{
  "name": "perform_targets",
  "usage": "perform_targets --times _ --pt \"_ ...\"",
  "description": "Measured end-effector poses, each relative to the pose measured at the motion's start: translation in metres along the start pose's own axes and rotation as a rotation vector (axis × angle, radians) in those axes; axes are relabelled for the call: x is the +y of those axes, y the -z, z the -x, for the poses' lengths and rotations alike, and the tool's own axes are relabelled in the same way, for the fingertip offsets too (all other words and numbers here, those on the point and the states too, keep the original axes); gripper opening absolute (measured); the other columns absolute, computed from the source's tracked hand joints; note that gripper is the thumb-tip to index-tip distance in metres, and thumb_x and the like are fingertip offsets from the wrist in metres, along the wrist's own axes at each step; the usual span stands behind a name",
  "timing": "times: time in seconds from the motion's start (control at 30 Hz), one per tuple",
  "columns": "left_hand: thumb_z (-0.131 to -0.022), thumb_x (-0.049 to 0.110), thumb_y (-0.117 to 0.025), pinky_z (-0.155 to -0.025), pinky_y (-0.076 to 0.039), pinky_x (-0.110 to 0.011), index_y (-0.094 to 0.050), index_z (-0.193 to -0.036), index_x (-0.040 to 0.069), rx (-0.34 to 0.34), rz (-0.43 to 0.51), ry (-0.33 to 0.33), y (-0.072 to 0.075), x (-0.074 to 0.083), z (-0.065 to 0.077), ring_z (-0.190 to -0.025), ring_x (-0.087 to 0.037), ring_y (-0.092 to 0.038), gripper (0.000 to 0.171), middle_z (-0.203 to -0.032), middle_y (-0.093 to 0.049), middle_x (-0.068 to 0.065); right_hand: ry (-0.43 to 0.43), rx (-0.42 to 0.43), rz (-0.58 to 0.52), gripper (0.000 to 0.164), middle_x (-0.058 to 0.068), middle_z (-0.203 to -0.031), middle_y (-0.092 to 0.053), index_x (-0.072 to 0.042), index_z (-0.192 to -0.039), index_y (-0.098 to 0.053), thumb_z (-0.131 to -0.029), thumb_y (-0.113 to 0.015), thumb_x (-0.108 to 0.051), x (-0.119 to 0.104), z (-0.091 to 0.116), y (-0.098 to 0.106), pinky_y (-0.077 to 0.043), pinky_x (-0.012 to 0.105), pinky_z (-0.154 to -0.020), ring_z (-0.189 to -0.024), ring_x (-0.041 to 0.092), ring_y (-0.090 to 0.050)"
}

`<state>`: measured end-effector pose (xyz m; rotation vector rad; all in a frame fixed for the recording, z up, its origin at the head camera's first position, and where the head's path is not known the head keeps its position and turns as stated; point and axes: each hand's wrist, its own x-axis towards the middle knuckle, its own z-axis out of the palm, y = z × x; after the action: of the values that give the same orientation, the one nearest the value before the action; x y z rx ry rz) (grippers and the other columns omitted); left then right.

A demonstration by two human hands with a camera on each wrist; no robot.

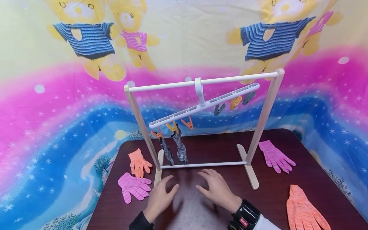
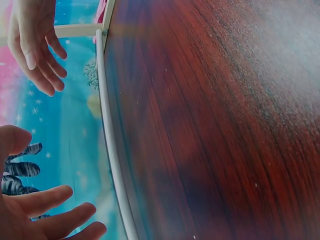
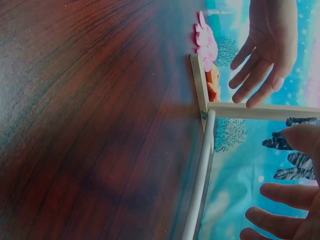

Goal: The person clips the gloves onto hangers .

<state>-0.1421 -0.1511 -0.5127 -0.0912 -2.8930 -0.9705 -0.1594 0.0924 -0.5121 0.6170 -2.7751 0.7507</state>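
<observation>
Both hands are held over the table in front of the drying rack, holding nothing. My left hand [image 1: 161, 195] is near the rack's left foot, fingers spread and gently bent. Facing it, my right hand [image 1: 217, 190] has its fingers apart too. From the rack's top bar hangs a white clip hanger [image 1: 184, 112], tilted with its left end lower. Two dark grey mottled gloves [image 1: 180, 147] dangle from its left side, gripped by an orange clothespin [image 1: 157, 133] and a yellow clothespin [image 1: 172, 127]. Another orange clothespin [image 1: 188, 123] there carries nothing.
On the left lie an orange glove [image 1: 138, 163] and a pink glove [image 1: 133, 187]. A pink glove [image 1: 276, 156] and an orange glove [image 1: 304, 209] lie right. The rack's wooden right post [image 1: 264, 118] and white lower bar [image 1: 207, 164] stand ahead; grey-green clothespins [image 1: 248, 98] hang right.
</observation>
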Motion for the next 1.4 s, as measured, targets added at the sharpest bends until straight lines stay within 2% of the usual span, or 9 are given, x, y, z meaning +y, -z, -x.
perform_targets --times 0.2,0.37,0.6,0.8,1.07,1.17,1.27,1.33,1.4 --pt "-0.09 0.039 -0.072 -0.094 -0.052 -0.055 -0.067 -0.129 0.01 0.005 -0.009 0.013 0.004 -0.006 0.001 -0.119 -0.034 -0.066 0.049 -0.127 -0.071 -0.011 0.016 -0.001 -0.015 0.049 0.013 -0.127 -0.068 -0.007 -0.125 -0.069 -0.085 -0.077 -0.035 -0.005 -0.002 -0.005 -0.047 0.056 -0.102 -0.122 0.035 -0.061" --pt "-0.09 0.039 -0.072 -0.097 -0.051 -0.055 -0.067 -0.13 0.011 -0.002 -0.004 0.062 0.008 -0.012 0.003 -0.121 -0.034 -0.065 0.049 -0.129 -0.07 -0.011 0.017 -0.021 -0.049 0.05 0.014 -0.128 -0.067 -0.007 -0.126 -0.068 -0.086 -0.077 -0.035 -0.01 -0.004 -0.009 -0.044 0.059 -0.105 -0.123 0.036 -0.06" --pt "-0.09 0.037 -0.072 -0.094 -0.052 -0.055 -0.067 -0.128 0.008 0.054 -0.014 0.096 0.017 -0.021 0.007 -0.118 -0.038 -0.066 0.048 -0.127 -0.07 -0.016 0.025 -0.044 -0.04 0.048 0.011 -0.129 -0.067 -0.009 -0.125 -0.069 -0.086 -0.076 -0.036 -0.015 -0.005 -0.019 -0.043 0.058 -0.105 -0.124 0.033 -0.059" --pt "-0.091 0.038 -0.072 -0.085 -0.054 -0.052 -0.067 -0.129 0.007 0.092 -0.027 0.133 0.024 -0.031 0.009 -0.107 -0.036 -0.07 0.049 -0.12 -0.072 -0.018 0.049 -0.05 -0.027 0.049 0.011 -0.13 -0.067 -0.01 -0.125 -0.069 -0.086 -0.076 -0.037 -0.02 -0.006 -0.026 -0.042 0.056 -0.106 -0.124 0.03 -0.059" --pt "-0.092 0.039 -0.07 -0.08 -0.055 -0.051 -0.065 -0.131 0.005 0.088 -0.04 0.184 0.028 -0.047 0.005 -0.105 -0.034 -0.07 0.052 -0.121 -0.071 -0.018 0.052 -0.063 -0.025 0.05 0.013 -0.132 -0.065 -0.01 -0.126 -0.068 -0.086 -0.075 -0.039 -0.026 -0.006 -0.03 -0.041 0.059 -0.107 -0.125 0.031 -0.059" --pt "-0.092 0.039 -0.07 -0.076 -0.054 -0.047 -0.065 -0.13 0.006 0.097 -0.041 0.2 0.029 -0.054 0.005 -0.097 -0.031 -0.07 0.05 -0.115 -0.073 -0.016 0.06 -0.068 -0.022 0.05 0.012 -0.132 -0.066 -0.01 -0.126 -0.068 -0.086 -0.075 -0.039 -0.029 -0.006 -0.032 -0.042 0.058 -0.107 -0.124 0.03 -0.059" --pt "-0.093 0.038 -0.069 -0.081 -0.054 -0.05 -0.063 -0.131 0.005 0.115 -0.039 0.21 0.03 -0.062 0.005 -0.102 -0.035 -0.068 0.051 -0.119 -0.07 -0.019 0.066 -0.072 -0.014 0.05 0.011 -0.132 -0.066 -0.01 -0.126 -0.068 -0.087 -0.075 -0.04 -0.032 -0.005 -0.033 -0.042 0.057 -0.107 -0.124 0.029 -0.059" --pt "-0.093 0.038 -0.068 -0.092 -0.052 -0.056 -0.06 -0.134 0.002 0.124 -0.039 0.217 0.033 -0.067 0.004 -0.115 -0.042 -0.064 0.055 -0.128 -0.065 -0.024 0.07 -0.072 -0.011 0.05 0.011 -0.132 -0.066 -0.01 -0.126 -0.069 -0.086 -0.075 -0.039 -0.033 -0.005 -0.033 -0.043 0.056 -0.107 -0.125 0.028 -0.059" --pt "-0.094 0.038 -0.067 -0.103 -0.045 -0.063 -0.055 -0.139 0.0 0.124 -0.046 0.23 0.036 -0.072 0.003 -0.131 -0.049 -0.052 0.06 -0.143 -0.054 -0.03 0.072 -0.071 -0.008 0.05 0.01 -0.132 -0.066 -0.011 -0.126 -0.069 -0.086 -0.075 -0.04 -0.035 -0.005 -0.033 -0.043 0.055 -0.107 -0.125 0.028 -0.059"
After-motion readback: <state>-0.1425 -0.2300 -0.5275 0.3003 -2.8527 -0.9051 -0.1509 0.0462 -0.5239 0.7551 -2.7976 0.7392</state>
